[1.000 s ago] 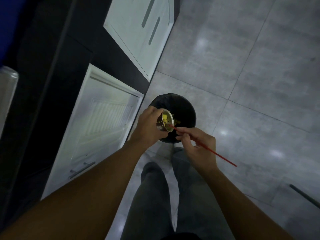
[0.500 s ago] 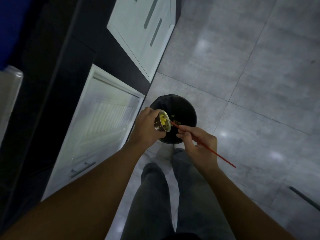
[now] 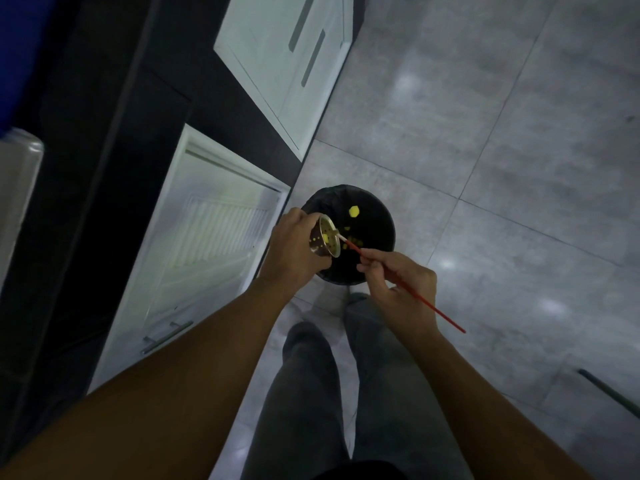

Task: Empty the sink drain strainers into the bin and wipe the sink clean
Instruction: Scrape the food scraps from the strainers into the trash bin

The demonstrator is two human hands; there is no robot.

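Fingers, right hand (image 3: pixel 398 285): pinched shut on thin red stick (image 3: pixel 408 289), near its forward third, thumb and fingertips bunched together.
Fingers, left hand (image 3: pixel 294 251): wrapped around perforated wall of metal strainer (image 3: pixel 323 240), gripping it from the closed bottom side.
Trousers (image 3: pixel 304 393): grey, 2 legs seen from above, filling the lower middle, nearest the camera.
Forearms: both bare, reaching forward from the lower corners toward the bin.
Red stick, long axis: running diagonally from lower right up to upper left; free end hanging out past the right hand over the floor, pale tip poked into the strainer mouth.
Strainer, position: held above the near-left rim of the bin, just in front of the left palm.
Strainer, orientation: tipped on its side, cup axis close to horizontal, open mouth facing right toward the bin's middle and the stick; rows of small holes visible on the side wall.
Bin (image 3: pixel 381 216): round, lined with a black bag, standing on the floor just beyond both hands and beside the cupboard front.
Yellow scraps (image 3: pixel 353 212): 1 larger bright piece toward the far side inside the bin, several smaller bits near the stick tip.
Cupboard door (image 3: pixel 207 244): white, with a bar handle, left of the bin; 1 more white door further back.
Floor (image 3: pixel 519 168): large grey tiles with soft light reflections, stretching away to the right.
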